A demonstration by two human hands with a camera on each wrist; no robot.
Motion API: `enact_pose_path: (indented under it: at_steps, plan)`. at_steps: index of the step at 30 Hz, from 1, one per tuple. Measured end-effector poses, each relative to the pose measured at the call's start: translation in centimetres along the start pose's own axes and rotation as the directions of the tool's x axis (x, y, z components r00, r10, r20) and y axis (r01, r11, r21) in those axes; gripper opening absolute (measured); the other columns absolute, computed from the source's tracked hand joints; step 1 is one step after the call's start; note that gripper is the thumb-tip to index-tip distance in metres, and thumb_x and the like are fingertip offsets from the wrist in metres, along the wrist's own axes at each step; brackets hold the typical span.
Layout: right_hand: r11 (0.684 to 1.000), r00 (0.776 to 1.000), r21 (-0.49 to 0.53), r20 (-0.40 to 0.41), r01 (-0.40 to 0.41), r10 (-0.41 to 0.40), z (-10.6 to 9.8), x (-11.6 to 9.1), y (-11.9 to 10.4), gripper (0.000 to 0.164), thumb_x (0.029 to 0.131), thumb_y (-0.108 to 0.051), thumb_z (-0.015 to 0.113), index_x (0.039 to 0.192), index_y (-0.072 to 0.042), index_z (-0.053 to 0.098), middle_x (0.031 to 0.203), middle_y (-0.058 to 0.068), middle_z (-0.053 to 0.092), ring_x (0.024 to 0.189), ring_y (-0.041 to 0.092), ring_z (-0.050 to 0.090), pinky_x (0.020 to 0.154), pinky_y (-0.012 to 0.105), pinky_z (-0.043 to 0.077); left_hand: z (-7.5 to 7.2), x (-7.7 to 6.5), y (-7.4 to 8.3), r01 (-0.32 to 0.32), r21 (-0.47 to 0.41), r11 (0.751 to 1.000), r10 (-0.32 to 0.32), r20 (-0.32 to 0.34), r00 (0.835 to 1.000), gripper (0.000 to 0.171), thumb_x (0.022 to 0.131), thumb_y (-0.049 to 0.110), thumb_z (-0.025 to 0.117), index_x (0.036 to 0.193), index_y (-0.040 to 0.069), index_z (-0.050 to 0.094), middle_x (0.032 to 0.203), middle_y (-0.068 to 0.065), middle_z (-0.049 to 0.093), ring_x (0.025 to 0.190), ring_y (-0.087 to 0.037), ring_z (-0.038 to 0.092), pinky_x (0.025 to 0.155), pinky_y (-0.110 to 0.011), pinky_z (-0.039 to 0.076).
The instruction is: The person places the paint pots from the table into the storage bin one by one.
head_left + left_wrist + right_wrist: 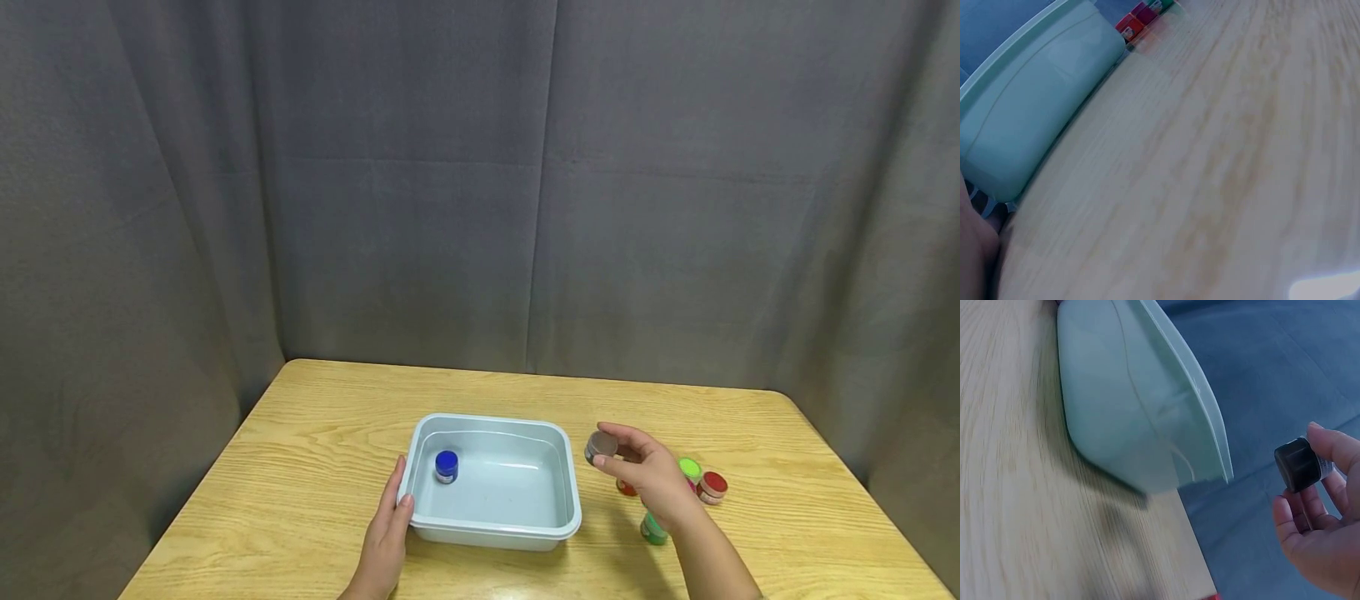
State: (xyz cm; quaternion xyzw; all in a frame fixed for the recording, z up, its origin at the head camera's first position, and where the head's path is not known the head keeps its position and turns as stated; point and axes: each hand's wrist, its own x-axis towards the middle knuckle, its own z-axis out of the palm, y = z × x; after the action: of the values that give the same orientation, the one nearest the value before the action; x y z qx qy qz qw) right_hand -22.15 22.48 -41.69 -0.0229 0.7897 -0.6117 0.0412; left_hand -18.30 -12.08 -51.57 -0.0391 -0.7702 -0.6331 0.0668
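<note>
My right hand [651,477] pinches a small round jar [602,446] with a grey-brown lid between thumb and fingers, raised just off the right side of a pale blue plastic tub [517,531]. In the right wrist view that jar [1298,464] looks nearly black, tilted on its side. Against the tub's left side rests my left hand [384,537], its fingers straight and its thumb by the rim. Inside the tub, toward the left, a blue-lidded jar [446,467] stands upright.
Around and beneath the right hand stand more small jars: lime-lidded [689,468], dark red-lidded [712,487], green [654,528] and red-orange [626,488]. A magenta one is mostly hidden. The wooden table [300,467] ends at grey curtains [405,250] behind and on both sides.
</note>
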Motion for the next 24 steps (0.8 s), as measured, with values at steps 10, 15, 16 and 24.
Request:
enact_pose_path:
  at_steps: [10,15,16,24]
  plan:
    - [1.0,1.0,0.004,0.025,0.009,-0.009,2.8,1.4,-1.2,0.057,0.087,-0.015,0.074,0.138,-0.002,0.052,0.128,0.012,0.058,0.116,0.021,0.054,0.098,0.032,0.052,0.0,0.1,0.0,-0.01,-0.001,1.0,0.01,-0.003,1.0,0.054,0.108,0.029,0.032,0.158,0.012,0.018,0.165,-0.007,0.017,0.149,-0.029,0.014,0.104,0.0,0.014]
    - [1.0,0.998,0.021,0.057,0.02,-0.022,4.4,2.2,-1.8,0.055,0.087,-0.015,0.074,0.137,-0.002,0.054,0.13,0.014,0.057,0.116,0.023,0.054,0.1,0.032,0.051,0.0,0.0,-0.1,-0.018,0.006,1.0,0.018,-0.006,1.0,0.054,0.108,0.028,0.032,0.157,0.011,0.018,0.165,-0.008,0.018,0.148,-0.029,0.015,0.105,0.0,0.015]
    - [0.999,0.998,0.023,0.06,0.025,-0.026,4.7,2.4,-1.9,0.055,0.087,-0.014,0.075,0.136,-0.002,0.054,0.129,0.014,0.057,0.115,0.023,0.054,0.099,0.031,0.051,0.0,0.0,-0.1,-0.018,0.006,1.0,0.018,-0.005,1.0,0.054,0.108,0.029,0.032,0.157,0.011,0.018,0.165,-0.008,0.018,0.148,-0.029,0.015,0.105,0.0,0.015]
    - [0.999,0.998,0.029,0.065,0.025,-0.027,7.6,3.6,-2.7,0.053,0.084,-0.009,0.075,0.133,-0.003,0.058,0.13,0.015,0.059,0.119,0.024,0.055,0.098,0.032,0.051,0.0,0.0,-0.2,-0.02,0.01,1.0,0.02,-0.008,1.0,0.053,0.108,0.028,0.032,0.157,0.011,0.019,0.164,-0.008,0.019,0.148,-0.029,0.015,0.105,0.0,0.014]
